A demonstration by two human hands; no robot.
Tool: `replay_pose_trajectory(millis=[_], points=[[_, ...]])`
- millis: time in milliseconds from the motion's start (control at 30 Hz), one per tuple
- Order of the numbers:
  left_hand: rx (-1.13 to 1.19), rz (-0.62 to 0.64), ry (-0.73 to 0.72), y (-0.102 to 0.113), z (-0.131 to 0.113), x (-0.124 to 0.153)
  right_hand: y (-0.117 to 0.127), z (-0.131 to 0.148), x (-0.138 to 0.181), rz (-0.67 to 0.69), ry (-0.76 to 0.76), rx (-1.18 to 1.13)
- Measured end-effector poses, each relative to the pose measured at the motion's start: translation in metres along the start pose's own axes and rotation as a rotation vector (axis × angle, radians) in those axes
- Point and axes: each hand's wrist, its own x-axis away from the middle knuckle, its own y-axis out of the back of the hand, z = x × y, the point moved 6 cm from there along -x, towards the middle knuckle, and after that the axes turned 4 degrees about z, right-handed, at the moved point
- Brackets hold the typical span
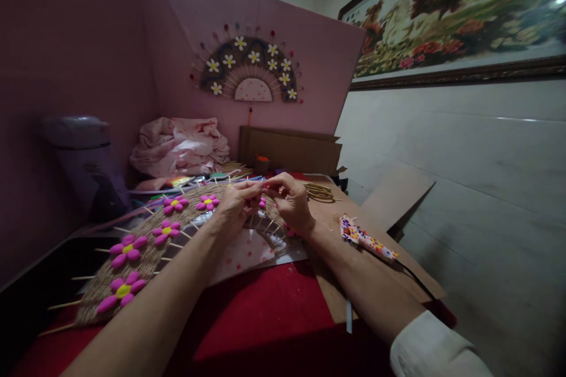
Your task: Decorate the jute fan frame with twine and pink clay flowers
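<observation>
A fan-shaped jute arch point(145, 247) with wooden sticks and several pink flowers point(127, 249) lies on the red table. My left hand point(236, 206) and my right hand point(289, 200) meet over its top edge, both with fingers pinched together on a small pink piece that I cannot make out. The fingertips of the two hands touch each other. A white speckled half-disc point(247, 253) forms the arch's centre, under my wrists.
A finished fan with white flowers point(250, 68) hangs on the pink wall. A flowered glue gun point(367, 240) lies on cardboard point(398, 200) to the right. A jute coil point(318, 191), pink cloth point(179, 144), a cardboard box point(289, 150) and a grey flask point(84, 153) stand behind.
</observation>
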Motion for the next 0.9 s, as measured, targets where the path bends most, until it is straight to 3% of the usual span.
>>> replay_pose_trajectory(millis=[367, 567, 767, 900], points=[[0.22, -0.092, -0.023, 0.018, -0.009, -0.009, 0.008, -0.005, -0.003, -0.053, -0.013, 0.113], [0.081, -0.147, -0.033, 0.019, -0.011, -0.004, 0.008, -0.015, -0.006, -0.021, -0.093, 0.074], [0.022, -0.111, 0.019, 0.012, -0.005, -0.002, -0.002, 0.0, -0.006, 0.044, -0.013, -0.059], [0.01, -0.066, 0.021, 0.011, -0.002, -0.003, -0.004, -0.002, -0.004, 0.021, -0.096, -0.065]])
